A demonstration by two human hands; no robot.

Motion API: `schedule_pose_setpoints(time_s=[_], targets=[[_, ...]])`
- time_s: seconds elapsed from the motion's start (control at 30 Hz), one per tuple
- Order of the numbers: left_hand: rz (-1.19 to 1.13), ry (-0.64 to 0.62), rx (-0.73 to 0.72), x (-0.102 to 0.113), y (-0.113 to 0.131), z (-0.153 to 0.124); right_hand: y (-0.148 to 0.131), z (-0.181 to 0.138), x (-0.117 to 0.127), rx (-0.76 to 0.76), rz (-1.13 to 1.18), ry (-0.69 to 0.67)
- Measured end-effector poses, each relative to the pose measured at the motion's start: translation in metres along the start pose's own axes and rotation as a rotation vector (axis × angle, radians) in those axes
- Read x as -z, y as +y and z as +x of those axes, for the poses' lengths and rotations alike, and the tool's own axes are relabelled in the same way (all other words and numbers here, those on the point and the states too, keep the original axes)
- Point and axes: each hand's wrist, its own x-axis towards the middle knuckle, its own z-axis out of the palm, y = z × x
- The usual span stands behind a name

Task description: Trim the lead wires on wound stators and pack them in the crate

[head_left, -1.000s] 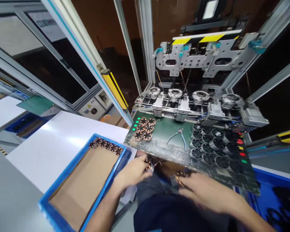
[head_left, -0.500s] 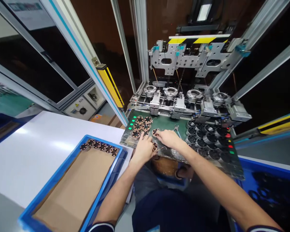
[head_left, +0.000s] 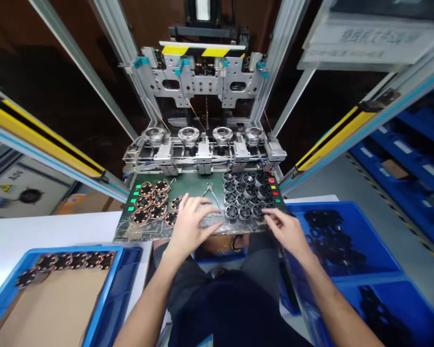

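My left hand (head_left: 190,222) lies on the green work plate (head_left: 191,193) with its fingers spread, just right of a cluster of copper-wound stators (head_left: 152,205) and below the blue-handled pliers (head_left: 210,195). It holds nothing that I can see. My right hand (head_left: 285,229) hovers at the plate's right front corner, fingers loosely apart, next to a group of black round parts (head_left: 244,195). Behind the plate stands a machine with several round metal fixtures (head_left: 204,137).
A blue tray (head_left: 104,289) lined with cardboard sits at the lower left, a row of copper stators (head_left: 67,262) along its far edge. Blue bins (head_left: 332,241) with dark parts stand at the right. Yellow light-curtain bars (head_left: 39,140) flank the machine opening.
Both hands rose from my lap to the plate. The left then stayed near the copper stators while the right swung across to the black parts. The view turned right.
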Motion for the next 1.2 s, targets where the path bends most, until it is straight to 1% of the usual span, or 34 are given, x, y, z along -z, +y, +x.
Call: schedule_pose_setpoints(time_s=[0.03,0.1,0.2,0.27,0.33,0.43,0.5,0.53,0.57,0.63,0.7,0.73,0.77,0.83,0.87,0.93,0.97,1.03,1.1,1.17,1.2], targets=[[0.003,-0.015,-0.031,-0.011,0.012,0.019,0.006,0.006,0.004,-0.018,-0.012,0.061],[0.048,-0.046,-0.086,-0.038,0.031,0.056,0.014,0.023,0.01,-0.022,-0.036,0.136],[0.157,-0.083,-0.115,-0.076,0.049,0.101,0.02,0.051,0.01,0.015,-0.066,0.174],[0.201,-0.109,-0.104,-0.097,0.056,0.119,0.022,0.067,0.007,0.033,-0.079,0.18],[0.211,-0.134,-0.093,-0.111,0.059,0.128,0.025,0.079,0.004,0.039,-0.083,0.186],[0.157,-0.125,-0.042,-0.121,0.062,0.125,0.031,0.089,0.004,0.049,-0.059,0.214],[0.016,-0.069,0.045,-0.122,0.064,0.116,0.034,0.088,0.008,0.06,-0.017,0.239],[-0.104,-0.033,0.106,-0.121,0.065,0.111,0.035,0.086,0.01,0.065,0.011,0.254],[-0.256,-0.002,0.179,-0.118,0.067,0.106,0.035,0.083,0.014,0.067,0.042,0.275],[-0.633,0.033,0.34,-0.109,0.07,0.098,0.03,0.079,0.025,0.068,0.106,0.322],[-1.008,0.069,0.473,-0.094,0.072,0.097,0.018,0.082,0.042,0.097,0.176,0.375],[-1.155,0.095,0.513,-0.083,0.072,0.1,0.01,0.087,0.053,0.131,0.196,0.396],[-1.256,0.125,0.532,-0.07,0.07,0.105,0.0,0.096,0.067,0.18,0.199,0.408],[-1.313,0.166,0.51,-0.041,0.061,0.122,-0.02,0.124,0.097,0.294,0.102,0.392],[-1.283,0.17,0.472,-0.025,0.054,0.134,-0.029,0.143,0.112,0.347,0.016,0.369],[-1.147,0.167,0.365,0.005,0.037,0.163,-0.045,0.188,0.138,0.409,-0.108,0.359],[-1.053,0.169,0.31,0.018,0.027,0.18,-0.051,0.212,0.147,0.412,-0.163,0.363],[-0.789,0.166,0.209,0.039,0.006,0.218,-0.06,0.259,0.158,0.383,-0.292,0.324],[-0.437,0.169,0.115,0.05,-0.014,0.256,-0.064,0.3,0.159,0.354,-0.401,0.273],[-0.113,0.153,0.04,0.052,-0.031,0.291,-0.065,0.331,0.155,0.327,-0.474,0.236],[0.009,0.126,0.018,0.051,-0.039,0.306,-0.064,0.343,0.153,0.313,-0.499,0.22]])
